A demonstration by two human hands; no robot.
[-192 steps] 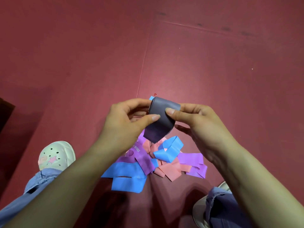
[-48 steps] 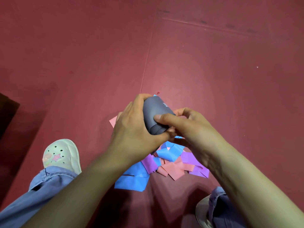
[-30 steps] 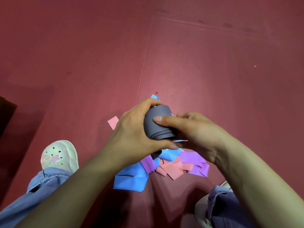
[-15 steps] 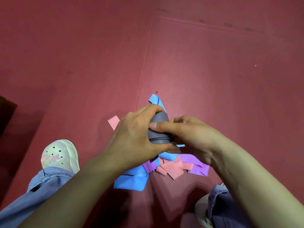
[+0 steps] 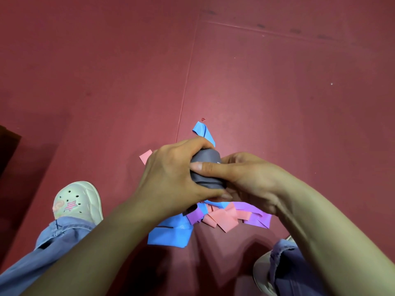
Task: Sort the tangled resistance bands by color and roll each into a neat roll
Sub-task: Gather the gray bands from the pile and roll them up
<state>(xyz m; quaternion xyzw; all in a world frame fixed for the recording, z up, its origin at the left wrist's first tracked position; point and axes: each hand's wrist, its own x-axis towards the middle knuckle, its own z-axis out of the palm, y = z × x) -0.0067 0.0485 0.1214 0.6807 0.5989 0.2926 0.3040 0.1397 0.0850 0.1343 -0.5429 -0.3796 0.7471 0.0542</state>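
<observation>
A dark grey resistance band (image 5: 206,159), wound into a thick roll, sits between both hands just above the pile. My left hand (image 5: 171,178) wraps round its left side with the thumb under it. My right hand (image 5: 245,178) grips it from the right, index finger laid across the front. Below lies the tangled pile on the floor: blue bands (image 5: 171,231), purple bands (image 5: 256,216) and pink bands (image 5: 224,218). One blue end (image 5: 201,130) sticks out beyond the hands, and a pink end (image 5: 145,156) shows at the left.
The floor is a dark red mat (image 5: 277,92) with a seam (image 5: 186,86) running away from the pile. My left foot in a white clog (image 5: 77,201) is at the lower left, my right shoe (image 5: 263,274) at the lower right. A dark object (image 5: 6,146) is at the left edge.
The grey band went from a loose loop to a tight roll. Both hands have lowered with it toward the pile, closing more tightly round it.
</observation>
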